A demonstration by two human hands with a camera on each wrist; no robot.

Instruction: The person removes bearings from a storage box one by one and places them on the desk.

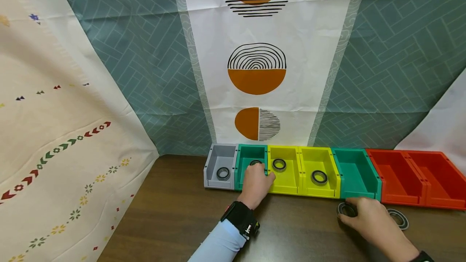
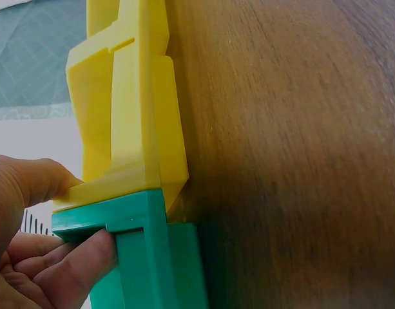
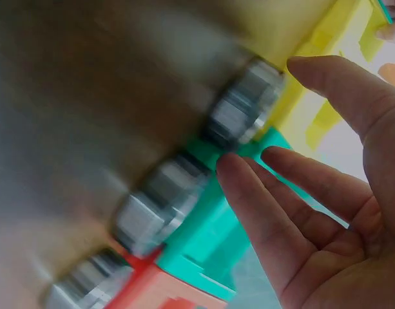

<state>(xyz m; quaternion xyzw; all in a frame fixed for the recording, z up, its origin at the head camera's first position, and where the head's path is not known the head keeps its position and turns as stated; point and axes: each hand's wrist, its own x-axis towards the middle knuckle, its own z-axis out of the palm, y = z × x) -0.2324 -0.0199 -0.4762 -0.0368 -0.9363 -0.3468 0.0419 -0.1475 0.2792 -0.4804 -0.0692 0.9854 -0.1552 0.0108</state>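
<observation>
My left hand (image 1: 255, 183) straddles the wall between a green bin (image 2: 145, 270) and a yellow bin (image 2: 129, 109). It pinches this wall, thumb on the yellow side and fingers inside the green one. A bearing (image 1: 256, 162) partly shows past those fingers. Above the table, my right hand (image 1: 373, 221) has its thumb and fingers spread about a ball bearing (image 1: 346, 209), without a visible grip. Another bearing (image 1: 398, 218) lies just right of that hand. In the right wrist view a middle bearing (image 3: 162, 203) stands in the same row, blurred.
The bin row runs along the back of the wooden table (image 1: 174, 213). Bearings lie in the grey bin (image 1: 222, 155) and both yellow bins. Right of these come a second green bin (image 1: 354, 173) and two red bins (image 1: 395, 177). Patterned cloth (image 1: 145, 72) hangs behind.
</observation>
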